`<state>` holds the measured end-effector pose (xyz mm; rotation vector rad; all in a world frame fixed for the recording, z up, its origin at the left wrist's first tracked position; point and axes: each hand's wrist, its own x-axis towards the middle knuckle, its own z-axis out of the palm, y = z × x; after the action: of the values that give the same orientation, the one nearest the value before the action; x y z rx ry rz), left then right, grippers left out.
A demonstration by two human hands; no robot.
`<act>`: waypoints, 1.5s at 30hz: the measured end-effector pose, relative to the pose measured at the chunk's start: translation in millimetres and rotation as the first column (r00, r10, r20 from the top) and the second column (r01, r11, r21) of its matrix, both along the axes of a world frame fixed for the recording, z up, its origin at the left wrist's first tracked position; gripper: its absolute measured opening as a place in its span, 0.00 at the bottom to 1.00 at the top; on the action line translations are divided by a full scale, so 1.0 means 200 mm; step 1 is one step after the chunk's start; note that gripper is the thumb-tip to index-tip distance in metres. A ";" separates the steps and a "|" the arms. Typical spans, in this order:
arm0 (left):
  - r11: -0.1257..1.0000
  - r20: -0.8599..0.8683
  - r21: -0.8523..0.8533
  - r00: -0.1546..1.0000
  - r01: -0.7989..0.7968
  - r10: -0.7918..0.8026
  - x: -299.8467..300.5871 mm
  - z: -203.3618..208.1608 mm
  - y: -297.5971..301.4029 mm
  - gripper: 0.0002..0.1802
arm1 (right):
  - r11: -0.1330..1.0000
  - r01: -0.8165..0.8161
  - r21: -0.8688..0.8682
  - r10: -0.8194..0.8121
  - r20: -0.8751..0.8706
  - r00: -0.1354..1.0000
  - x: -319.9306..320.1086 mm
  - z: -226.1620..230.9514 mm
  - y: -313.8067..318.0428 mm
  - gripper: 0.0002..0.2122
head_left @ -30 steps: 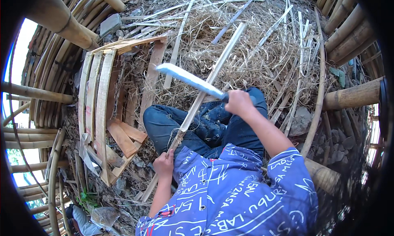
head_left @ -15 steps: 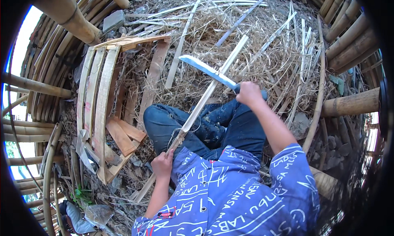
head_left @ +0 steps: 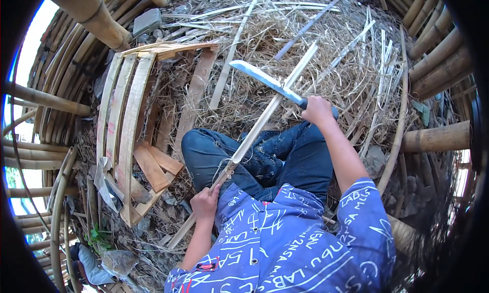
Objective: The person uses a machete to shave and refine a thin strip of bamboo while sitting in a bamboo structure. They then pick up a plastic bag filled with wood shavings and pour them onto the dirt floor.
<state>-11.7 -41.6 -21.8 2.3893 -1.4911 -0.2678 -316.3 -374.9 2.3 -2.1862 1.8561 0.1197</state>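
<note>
Bamboo poles [head_left: 76, 8] walled the place all around, and the ground [head_left: 326, 43] was covered with dry shavings and thin split strips. At the person's left lay a stack of curved bamboo slats [head_left: 125, 125], with short flat offcuts beside it. No container was seen anywhere.

Across the person's knees ran a long bamboo strip [head_left: 265, 117], tilted up and away. The left hand [head_left: 205, 202] was closed around its lower part. The right hand [head_left: 317, 110] gripped a long knife [head_left: 265, 80], whose blade lay across the upper part of the strip. I judged the work to be shaving or splitting the strip; the next stroke would need the lower end held firm.
</note>
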 end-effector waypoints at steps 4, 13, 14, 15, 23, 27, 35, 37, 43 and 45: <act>0.999 0.008 -0.020 1.000 0.030 -0.030 0.03 -0.04 0.02 0.30 | 0.997 -0.064 0.045 0.062 0.044 0.997 0.10 0.03 0.13 0.11; 0.998 -0.019 -0.054 1.000 -0.012 0.011 0.04 -0.07 0.07 0.31 | 0.941 -0.320 0.106 0.325 -0.030 0.945 0.13 0.11 0.08 0.12; 0.999 0.000 -0.039 1.000 0.009 -0.009 0.04 -0.06 0.06 0.31 | 0.966 -0.240 0.091 0.246 -0.066 0.967 0.06 0.09 -0.01 0.11; 0.999 0.021 -0.025 0.999 0.027 -0.026 0.03 -0.04 0.04 0.31 | 0.991 -0.104 0.083 0.109 -0.060 0.992 -0.01 0.09 -0.07 0.11; 0.999 0.054 -0.022 0.998 0.046 -0.044 0.04 -0.05 0.03 0.31 | 0.993 -0.091 0.074 0.088 0.035 0.995 0.09 0.06 0.11 0.12; 0.999 0.012 -0.048 1.000 0.013 -0.013 0.04 -0.07 0.06 0.31 | 0.928 -0.335 0.165 0.316 0.134 0.939 0.21 0.04 0.26 0.12; 0.999 0.049 -0.025 0.999 0.025 -0.024 0.03 -0.04 0.03 0.30 | 0.985 0.101 0.137 -0.106 0.033 0.994 -0.14 0.04 -0.11 0.12; 0.999 0.071 -0.014 0.997 0.041 -0.040 0.03 -0.03 0.02 0.30 | 0.976 0.199 0.087 -0.205 0.058 0.977 -0.18 0.00 -0.13 0.12; 0.998 0.034 -0.055 0.999 0.036 -0.035 0.04 -0.07 0.06 0.29 | 0.989 -0.060 0.134 0.041 0.137 0.990 0.05 0.02 0.14 0.12; 0.998 0.006 -0.063 1.000 0.011 -0.011 0.05 -0.09 0.08 0.29 | 0.966 -0.156 0.206 0.140 0.090 0.986 0.10 0.02 0.16 0.13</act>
<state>-1.6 -25.4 -40.0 2.3354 -1.4930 -0.2129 -297.0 -342.6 7.1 -2.1469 1.5604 0.2507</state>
